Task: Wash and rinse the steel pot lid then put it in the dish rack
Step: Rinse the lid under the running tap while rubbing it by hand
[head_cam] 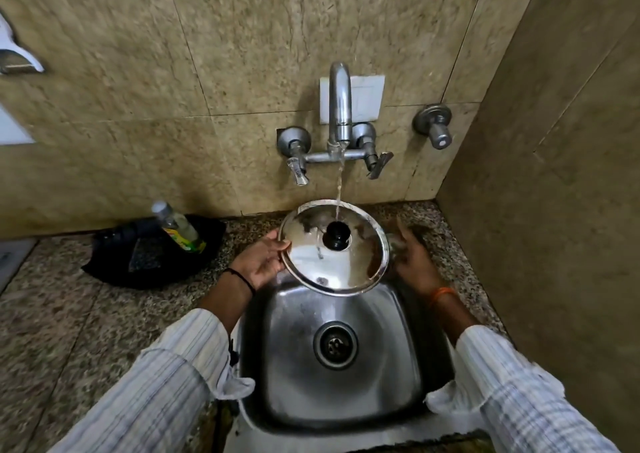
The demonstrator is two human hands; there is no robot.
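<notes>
A round steel pot lid point(311, 262) with a black knob point(335, 236) is held tilted over the far end of the steel sink point(391, 366). Water runs from the wall tap point(339, 106) onto the lid near the knob. My left hand point(261, 262) grips the lid's left rim. Just off the lid's right edge, my right hand point(414, 258) has its fingers spread; it is blurred and holds nothing that I can see. No dish rack is in view.
A black tray point(114, 262) holding a dish-soap bottle point(180, 227) sits on the granite counter to the left of the sink. A second valve point(437, 125) juts from the wall at the right. A side wall stands close on the right.
</notes>
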